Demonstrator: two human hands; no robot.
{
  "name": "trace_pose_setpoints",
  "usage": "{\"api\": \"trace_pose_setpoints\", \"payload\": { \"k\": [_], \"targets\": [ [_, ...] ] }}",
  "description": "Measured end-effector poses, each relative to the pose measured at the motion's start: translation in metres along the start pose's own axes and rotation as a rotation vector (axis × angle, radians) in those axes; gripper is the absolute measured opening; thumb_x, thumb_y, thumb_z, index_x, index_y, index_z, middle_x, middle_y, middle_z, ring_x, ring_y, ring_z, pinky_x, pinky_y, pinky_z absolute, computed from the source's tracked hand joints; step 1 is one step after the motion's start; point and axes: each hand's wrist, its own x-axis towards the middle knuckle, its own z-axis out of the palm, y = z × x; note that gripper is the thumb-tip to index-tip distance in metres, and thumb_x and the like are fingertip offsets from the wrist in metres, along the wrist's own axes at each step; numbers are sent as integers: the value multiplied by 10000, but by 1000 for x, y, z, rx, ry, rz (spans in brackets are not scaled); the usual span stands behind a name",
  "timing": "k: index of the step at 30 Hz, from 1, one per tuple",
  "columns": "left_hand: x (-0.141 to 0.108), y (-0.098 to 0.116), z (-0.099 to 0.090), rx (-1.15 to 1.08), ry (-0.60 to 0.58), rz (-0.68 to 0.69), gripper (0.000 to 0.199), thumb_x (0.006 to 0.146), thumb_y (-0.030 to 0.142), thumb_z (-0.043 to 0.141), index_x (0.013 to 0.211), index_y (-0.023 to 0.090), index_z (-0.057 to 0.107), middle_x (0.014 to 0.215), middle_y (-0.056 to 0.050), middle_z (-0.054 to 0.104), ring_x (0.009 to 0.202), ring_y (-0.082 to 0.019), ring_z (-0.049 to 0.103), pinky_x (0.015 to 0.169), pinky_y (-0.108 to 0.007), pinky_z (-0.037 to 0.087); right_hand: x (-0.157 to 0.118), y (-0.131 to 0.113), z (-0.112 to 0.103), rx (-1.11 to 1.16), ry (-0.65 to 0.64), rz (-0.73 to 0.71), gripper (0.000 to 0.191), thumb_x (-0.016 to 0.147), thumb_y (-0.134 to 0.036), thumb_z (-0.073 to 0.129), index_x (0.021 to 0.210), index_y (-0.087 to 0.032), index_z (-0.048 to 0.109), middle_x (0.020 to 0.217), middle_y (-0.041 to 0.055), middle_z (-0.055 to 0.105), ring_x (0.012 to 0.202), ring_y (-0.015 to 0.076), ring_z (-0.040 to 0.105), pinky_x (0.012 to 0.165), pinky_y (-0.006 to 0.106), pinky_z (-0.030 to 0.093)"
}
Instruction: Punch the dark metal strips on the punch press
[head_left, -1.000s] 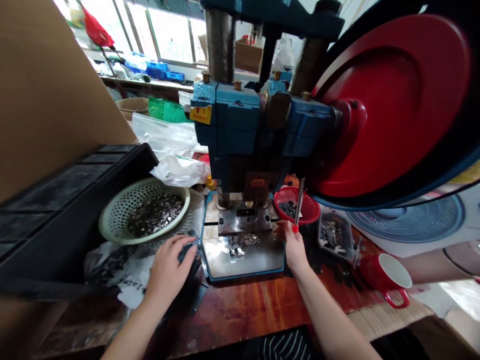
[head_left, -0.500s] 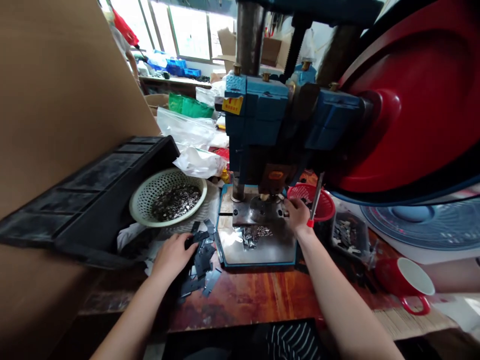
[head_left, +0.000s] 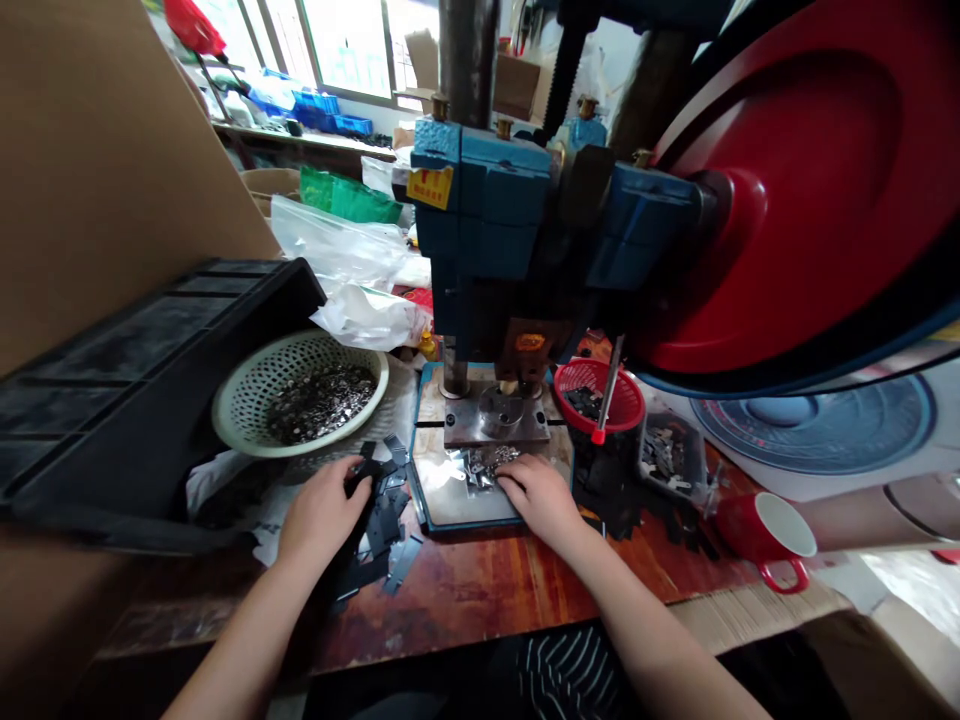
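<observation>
My left hand [head_left: 322,510] is at the left of the press, its thumb and fingers closed around a dark metal plate [head_left: 367,469] at the edge of a loose heap of dark flat plates [head_left: 386,520]. My right hand [head_left: 541,497] lies palm down over the press bed [head_left: 450,508]. Its thumb sits slightly apart from the fingers, and the fingertips touch a small pile of shiny metal pieces [head_left: 480,468]. Just behind the pile is the steel die block [head_left: 499,415], under the ram of the blue press [head_left: 480,200]. Part of the pile is hidden by my right hand.
Left stands a pale green basket [head_left: 225,410] of small metal pieces, beside a black crate [head_left: 150,350]. At right are a red basket [head_left: 634,400], a clear box [head_left: 697,465] of parts, a red mug [head_left: 739,522] and the press's large red wheel [head_left: 810,180].
My right hand has left the right side of the die and come forward onto the pile of small pieces. My left hand stays by the dark plates. The view has shifted a little.
</observation>
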Motion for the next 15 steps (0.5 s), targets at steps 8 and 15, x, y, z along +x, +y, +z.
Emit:
{"api": "trace_pose_setpoints", "payload": {
  "k": [8,15],
  "targets": [
    [-6,4,3,-6,-6,46,293,821,366,417,935,207,635,996,-72,638,936,-237,589,846,-339,425,10,1,8,-102,-4,39,167,883,-231,512,909,-227,677,901,46,647,884,201,570,810,303,427],
    [-8,10,-3,-192,110,42,356,810,480,482,979,215,649,1013,-72,627,925,-237,585,839,-346,431,19,6,-3,48,141,62,161,866,-181,496,831,-210,651,848,44,627,851,192,562,783,294,423]
  ]
}}
